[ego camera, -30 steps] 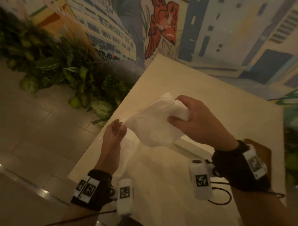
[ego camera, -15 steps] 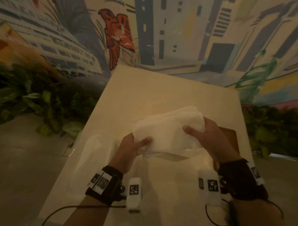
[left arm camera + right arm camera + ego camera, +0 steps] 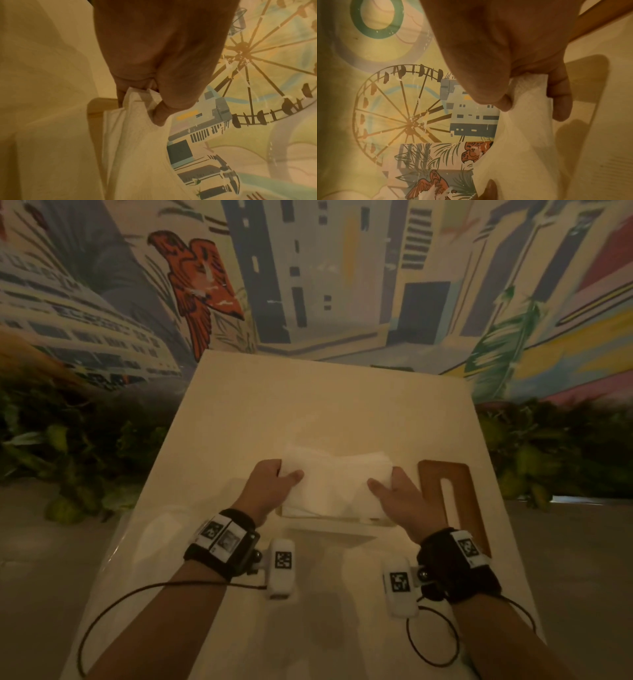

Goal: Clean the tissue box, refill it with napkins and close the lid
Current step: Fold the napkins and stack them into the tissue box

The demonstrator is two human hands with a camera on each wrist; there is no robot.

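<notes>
A thick stack of white napkins [image 3: 334,482] is held over the open tissue box [image 3: 325,529], its lower edge down at the box's rim. My left hand [image 3: 270,484] grips the stack's left end, thumb on top. My right hand [image 3: 399,494] grips the right end the same way. The left wrist view shows my fingers pinching the napkins [image 3: 142,135] above a corner of the box [image 3: 96,106]. In the right wrist view thumb and fingers clamp the napkins [image 3: 527,108]. The wooden lid [image 3: 452,501] with its long slot lies flat just right of the box.
The pale table [image 3: 325,412] stands against a painted mural wall [image 3: 342,285]. A clear plastic wrapper [image 3: 154,532] lies on the table by my left wrist. Leafy plants [image 3: 68,446] line the floor on both sides.
The napkin stack came out of the plastic wrapper, which stayed on the left. Both hands took the stack by its ends and lowered it onto the open box.
</notes>
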